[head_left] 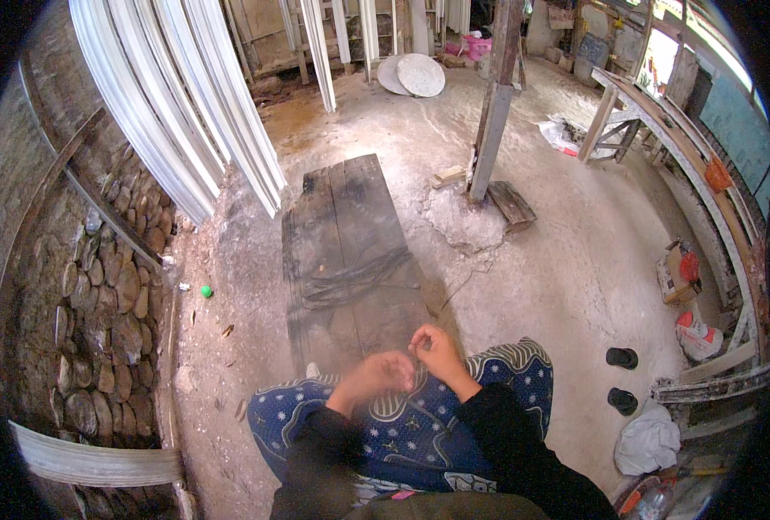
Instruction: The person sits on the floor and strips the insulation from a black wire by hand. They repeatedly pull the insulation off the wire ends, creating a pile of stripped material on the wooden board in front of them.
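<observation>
Both hands hover close together over my lap, which is covered by blue patterned cloth [350, 416]. My right hand [440, 357] is closed, with thumb and forefinger pinched together; whatever may be between them is too small to make out. Beside it, motion blurs my left hand [376, 375], its fingers seeming to curl toward the right hand. In front of my knees lies a low dark wooden board [337, 208]. Across the board's near half rests a loose bundle of thin dark strands [359, 279], apart from both hands.
Tall pale ridged strips [173, 104] lean at the left, near a stone wall [108, 329]. A post [494, 104] rises ahead beside a wooden block [511, 206]. Dark slippers [622, 358], a white sack [647, 440] and a long wooden bench [688, 139] stand on the right.
</observation>
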{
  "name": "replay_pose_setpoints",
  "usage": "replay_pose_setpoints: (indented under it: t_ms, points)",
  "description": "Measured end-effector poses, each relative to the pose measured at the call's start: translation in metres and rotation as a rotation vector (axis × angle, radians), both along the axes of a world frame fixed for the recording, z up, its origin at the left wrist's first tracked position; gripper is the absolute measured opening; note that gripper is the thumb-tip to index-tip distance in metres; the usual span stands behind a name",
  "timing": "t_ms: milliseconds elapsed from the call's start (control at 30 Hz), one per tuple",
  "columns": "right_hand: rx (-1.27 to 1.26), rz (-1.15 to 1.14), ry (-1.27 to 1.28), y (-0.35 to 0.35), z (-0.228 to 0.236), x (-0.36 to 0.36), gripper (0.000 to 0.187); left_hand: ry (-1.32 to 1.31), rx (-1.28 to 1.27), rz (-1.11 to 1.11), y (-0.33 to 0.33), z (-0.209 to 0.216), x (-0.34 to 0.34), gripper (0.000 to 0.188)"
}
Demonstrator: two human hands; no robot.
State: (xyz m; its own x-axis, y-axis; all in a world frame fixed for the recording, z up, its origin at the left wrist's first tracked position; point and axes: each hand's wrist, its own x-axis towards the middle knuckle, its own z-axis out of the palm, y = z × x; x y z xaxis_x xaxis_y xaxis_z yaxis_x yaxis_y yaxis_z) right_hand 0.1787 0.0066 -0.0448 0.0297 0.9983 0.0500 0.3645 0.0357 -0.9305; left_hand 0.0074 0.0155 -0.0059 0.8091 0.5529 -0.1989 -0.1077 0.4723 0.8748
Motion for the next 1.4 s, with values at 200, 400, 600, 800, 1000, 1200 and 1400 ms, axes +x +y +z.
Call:
replay_pose_setpoints:
  t_ms: [200, 400, 600, 800, 1000, 1200, 1400]
  points:
    - [0.182, -0.044, 0.036, 0.004, -0.006, 0.008, 0.014, 0.261, 0.177, 0.447, 0.008, -0.005, -0.007, 0.008]
    - [-0.317, 0.179, 0.650, -0.004, 0.023, 0.013, 0.013, 0.446, 0.360, 0.826, 0.019, -0.021, -0.010, 0.006]
    - [-0.332, 0.525, 0.780, -0.010, 0.036, 0.010, 0.015, 0.529, 0.485, 0.913, 0.023, -0.036, -0.012, 0.010]
    - [-0.226, 0.327, 0.885, -0.008, 0.023, 0.011, 0.005, 0.357, 0.333, 0.683, 0.019, -0.040, -0.006, 0.024]
    - [-0.062, 0.021, -0.052, -0.004, 0.024, 0.010, 0.006, 0.061, 0.002, 0.299, 0.000, 0.005, 0.004, 0.030]
    - [0.361, -0.178, -0.319, -0.003, 0.014, -0.004, 0.010, 0.108, 0.080, 0.246, -0.001, 0.010, 0.002, 0.019]
    - [-0.097, -0.035, 0.184, 0.000, 0.010, 0.004, 0.009, 0.438, 0.383, 0.636, 0.012, -0.024, -0.006, 0.014]
